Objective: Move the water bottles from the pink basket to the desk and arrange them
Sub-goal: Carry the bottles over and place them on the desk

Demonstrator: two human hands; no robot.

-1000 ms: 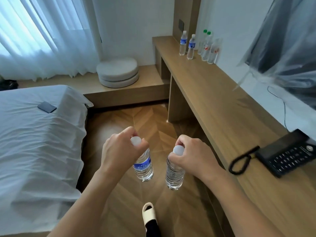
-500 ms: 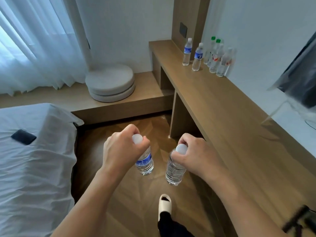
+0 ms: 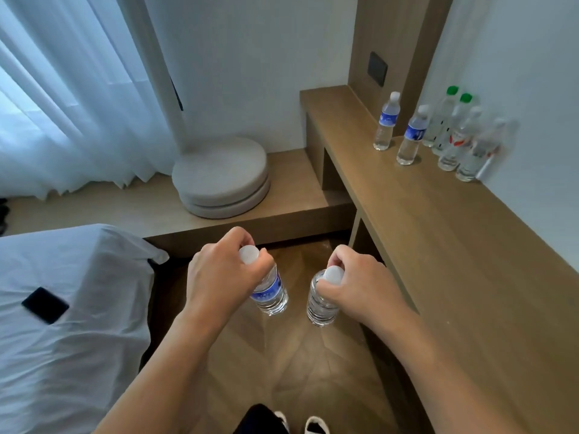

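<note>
My left hand (image 3: pixel 219 277) grips a blue-labelled water bottle (image 3: pixel 271 291) by its white-capped neck, hanging above the floor. My right hand (image 3: pixel 357 286) holds a clear water bottle (image 3: pixel 321 305) the same way, just left of the desk's front edge. The long wooden desk (image 3: pixel 438 245) runs along the right wall. At its far end stand several bottles: two with blue labels (image 3: pixel 387 122) (image 3: pixel 412 137) in front, and others with green or clear caps (image 3: pixel 454 133) against the wall. The pink basket is not in view.
A white bed (image 3: pixel 62 324) with a dark phone (image 3: pixel 45 304) on it fills the left. Two round cushions (image 3: pixel 221 177) lie on a low wooden platform (image 3: pixel 282 198) by the curtain. Herringbone floor runs between bed and desk; my feet (image 3: pixel 300 422) show at the bottom.
I have moved forward along the desk: the standing bottles and cushions are nearer, and the black telephone has dropped out of view. Both hands still carry their bottles at the same height.
</note>
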